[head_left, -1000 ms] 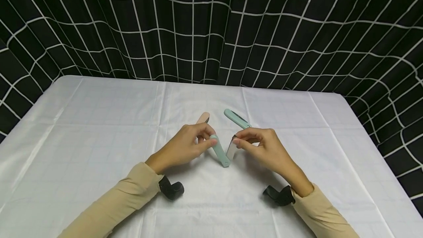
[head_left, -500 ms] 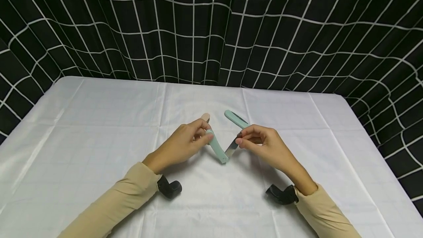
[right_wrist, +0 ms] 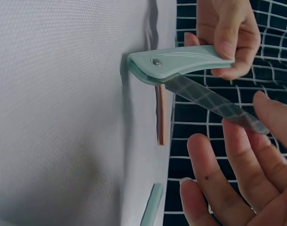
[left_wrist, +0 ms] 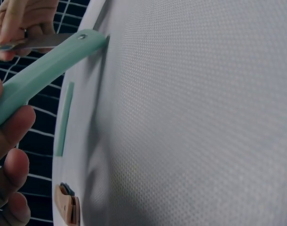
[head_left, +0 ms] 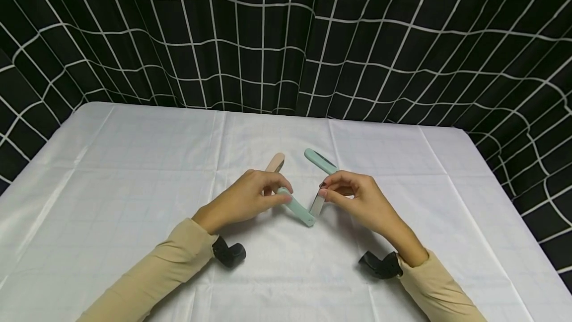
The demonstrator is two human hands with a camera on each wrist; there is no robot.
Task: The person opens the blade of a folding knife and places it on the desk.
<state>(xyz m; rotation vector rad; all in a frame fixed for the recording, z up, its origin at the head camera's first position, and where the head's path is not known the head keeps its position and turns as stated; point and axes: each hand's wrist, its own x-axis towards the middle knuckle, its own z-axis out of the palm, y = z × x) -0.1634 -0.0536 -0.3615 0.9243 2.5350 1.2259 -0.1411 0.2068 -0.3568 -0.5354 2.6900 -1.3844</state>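
Note:
Between the hands is a folding knife with a mint-green handle (head_left: 300, 211), its blade (right_wrist: 204, 100) swung partly out at an angle. My left hand (head_left: 250, 197) pinches the free end of the handle between thumb and fingers. With thumb and fingertips, my right hand (head_left: 357, 198) holds the blade near its tip. The pivot end, with a round rivet (left_wrist: 82, 36), points toward the body, low over the cloth. Behind the left hand lies a beige folding knife (head_left: 278, 161), partly hidden. A second mint folding knife (head_left: 319, 160) lies just beyond the right hand.
A white cloth (head_left: 134, 178) with fold creases covers the table. Behind it hangs a black curtain (head_left: 241, 39) with a white grid. Both wrists carry a black camera mount, one on the left (head_left: 229, 253) and one on the right (head_left: 380, 265).
The held knife has shifted and tilted a little; its handle now lies flatter in the head view. Both hands keep their grip. The other two knives have not moved.

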